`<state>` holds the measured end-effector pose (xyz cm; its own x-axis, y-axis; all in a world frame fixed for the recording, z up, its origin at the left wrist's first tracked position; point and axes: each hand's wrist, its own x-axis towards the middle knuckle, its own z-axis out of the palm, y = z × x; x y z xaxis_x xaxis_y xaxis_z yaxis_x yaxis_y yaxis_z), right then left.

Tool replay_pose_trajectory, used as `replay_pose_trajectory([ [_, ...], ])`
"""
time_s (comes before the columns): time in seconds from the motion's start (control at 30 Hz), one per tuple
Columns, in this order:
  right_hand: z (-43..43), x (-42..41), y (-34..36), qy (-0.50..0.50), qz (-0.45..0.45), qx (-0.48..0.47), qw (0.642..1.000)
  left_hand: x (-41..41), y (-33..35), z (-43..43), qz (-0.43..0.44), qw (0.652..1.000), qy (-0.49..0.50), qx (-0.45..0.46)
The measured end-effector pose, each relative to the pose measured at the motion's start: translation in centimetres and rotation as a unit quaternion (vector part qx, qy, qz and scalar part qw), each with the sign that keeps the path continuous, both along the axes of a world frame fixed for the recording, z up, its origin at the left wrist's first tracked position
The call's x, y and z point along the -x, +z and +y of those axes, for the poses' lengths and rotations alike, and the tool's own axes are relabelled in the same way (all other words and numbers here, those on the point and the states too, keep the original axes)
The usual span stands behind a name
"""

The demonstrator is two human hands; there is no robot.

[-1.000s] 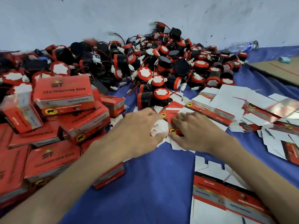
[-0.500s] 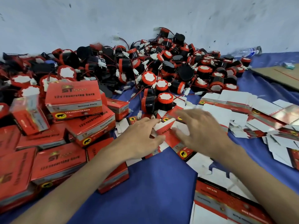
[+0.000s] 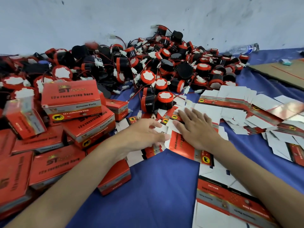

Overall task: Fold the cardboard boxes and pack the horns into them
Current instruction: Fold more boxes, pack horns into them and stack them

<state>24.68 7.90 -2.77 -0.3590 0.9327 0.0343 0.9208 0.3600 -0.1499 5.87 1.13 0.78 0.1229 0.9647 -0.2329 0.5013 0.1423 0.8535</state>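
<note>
Two hands are in view, the left hand (image 3: 144, 135) and the right hand (image 3: 196, 129). Left of the left hand lie about a dozen folded red boxes (image 3: 70, 97); more may be cut off at the edge. Beyond it sits a heap of horns (image 3: 164, 66), too many to count. Right of it spread flat unfolded cartons (image 3: 238, 102), overlapping, uncountable. One water bottle (image 3: 243, 48) lies far right of it.

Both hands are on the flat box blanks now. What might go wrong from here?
1. The right hand lies flat on overlapping flat box blanks, so the left hand may well lift two at once.
2. The nearest horn sits at the blanks' edge with loose wires; pulling a blank could drag it.
3. The folded boxes are stacked crookedly and might topple.
</note>
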Motion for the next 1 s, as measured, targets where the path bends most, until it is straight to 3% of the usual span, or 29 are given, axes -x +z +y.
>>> replay_pose_trajectory([
  [0.23,-0.6,1.3,-0.1,-0.044,0.079,-0.012,0.996,-0.4,0.1,-0.4,-0.011,0.994,-0.106,0.025],
  [0.5,-1.1,2.4,0.5,-0.053,0.196,-0.027,0.979,-1.2,0.4,-0.5,-0.057,0.993,-0.102,-0.002],
  [0.73,-2.5,3.3,0.9,0.035,0.283,-0.022,0.958,-1.1,0.3,-0.6,-0.027,0.998,-0.030,-0.043],
  [0.8,-2.5,2.8,1.5,0.096,0.233,-0.024,0.967,-0.8,0.2,-0.3,-0.026,0.998,0.030,-0.058],
  [0.9,-1.2,0.6,2.3,0.160,0.021,-0.050,0.986,-0.5,0.1,0.0,-0.015,0.983,0.143,-0.111],
  [1.0,0.3,-1.3,2.2,0.021,-0.055,-0.093,0.994,-0.5,0.3,-0.1,-0.043,0.957,0.221,-0.181],
])
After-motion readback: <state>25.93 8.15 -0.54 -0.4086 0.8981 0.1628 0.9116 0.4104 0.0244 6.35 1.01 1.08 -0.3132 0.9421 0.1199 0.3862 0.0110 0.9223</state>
